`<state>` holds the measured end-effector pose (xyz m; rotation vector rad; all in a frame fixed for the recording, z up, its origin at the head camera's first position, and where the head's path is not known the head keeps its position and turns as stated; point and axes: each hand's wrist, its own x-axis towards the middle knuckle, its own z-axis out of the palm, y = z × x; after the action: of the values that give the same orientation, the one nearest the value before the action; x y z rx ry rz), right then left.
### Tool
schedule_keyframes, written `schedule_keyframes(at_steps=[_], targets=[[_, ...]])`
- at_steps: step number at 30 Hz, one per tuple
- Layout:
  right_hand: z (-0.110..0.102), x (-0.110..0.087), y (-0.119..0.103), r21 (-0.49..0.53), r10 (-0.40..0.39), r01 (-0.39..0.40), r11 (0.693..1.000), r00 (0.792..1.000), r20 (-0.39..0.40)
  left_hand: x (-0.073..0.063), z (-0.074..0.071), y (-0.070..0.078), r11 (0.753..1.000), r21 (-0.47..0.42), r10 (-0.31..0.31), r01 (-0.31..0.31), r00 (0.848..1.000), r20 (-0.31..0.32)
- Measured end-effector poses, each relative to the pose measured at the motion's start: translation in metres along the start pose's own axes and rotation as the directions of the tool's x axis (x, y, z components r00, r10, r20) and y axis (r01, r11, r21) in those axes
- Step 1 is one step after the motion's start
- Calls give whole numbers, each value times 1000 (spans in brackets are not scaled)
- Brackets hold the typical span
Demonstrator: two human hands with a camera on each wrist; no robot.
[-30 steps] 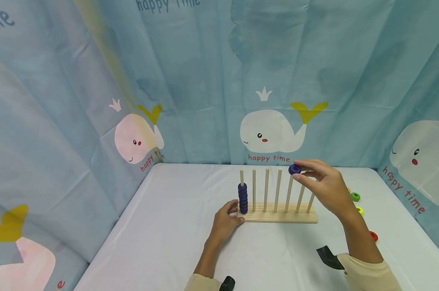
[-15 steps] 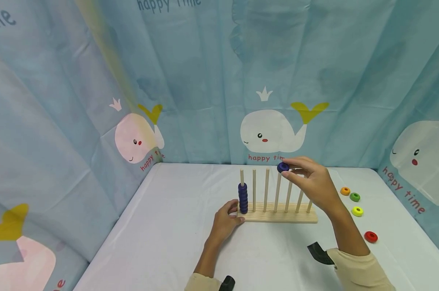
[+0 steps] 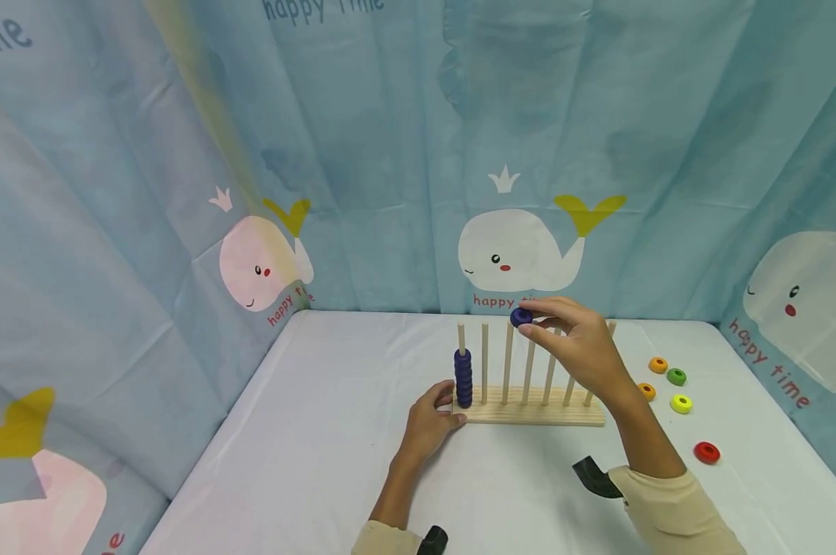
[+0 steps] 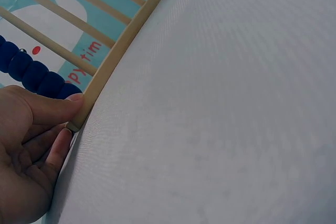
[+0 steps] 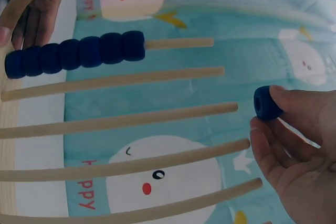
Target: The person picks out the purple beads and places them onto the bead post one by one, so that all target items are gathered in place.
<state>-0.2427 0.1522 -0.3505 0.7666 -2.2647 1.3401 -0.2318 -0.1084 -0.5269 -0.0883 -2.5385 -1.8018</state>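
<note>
A wooden peg rack [image 3: 535, 415] with a row of upright pegs stands on the table. Its leftmost peg carries a stack of several dark blue beads [image 3: 463, 378], with bare wood above them. My left hand [image 3: 428, 424] grips the left end of the base; in the left wrist view the thumb [image 4: 58, 107] lies on its edge beside the bead stack. My right hand [image 3: 584, 351] pinches one dark blue bead [image 3: 521, 317] between thumb and fingers, near the top of the third peg from the left. In the right wrist view that bead [image 5: 266, 103] is apart from the peg tips.
Loose beads lie on the white table [image 3: 334, 432] right of the rack: an orange bead [image 3: 658, 365], another orange bead [image 3: 646, 391], a green bead [image 3: 676, 376], a yellow bead [image 3: 681, 404] and a red bead [image 3: 706, 452]. A blue whale-print curtain [image 3: 383, 231] hangs behind.
My right hand has moved left above the pegs with the blue bead, from the fifth peg to the third. Loose beads behind its arm have come into view. My left hand stays put.
</note>
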Motion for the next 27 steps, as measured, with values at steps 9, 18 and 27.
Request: schedule_keyframes(at_steps=[9,18,27], targets=[[13,9,-2,33,-29,28,999,999,21,1,1,0,1000,-14,-14,14,1000,-2],[25,16,-3,69,-68,66,995,997,25,1,0,-1,1000,-11,-4,4,1000,5],[35,20,-11,9,-60,60,998,998,31,0,0,1,1000,-4,-11,11,1000,6]])
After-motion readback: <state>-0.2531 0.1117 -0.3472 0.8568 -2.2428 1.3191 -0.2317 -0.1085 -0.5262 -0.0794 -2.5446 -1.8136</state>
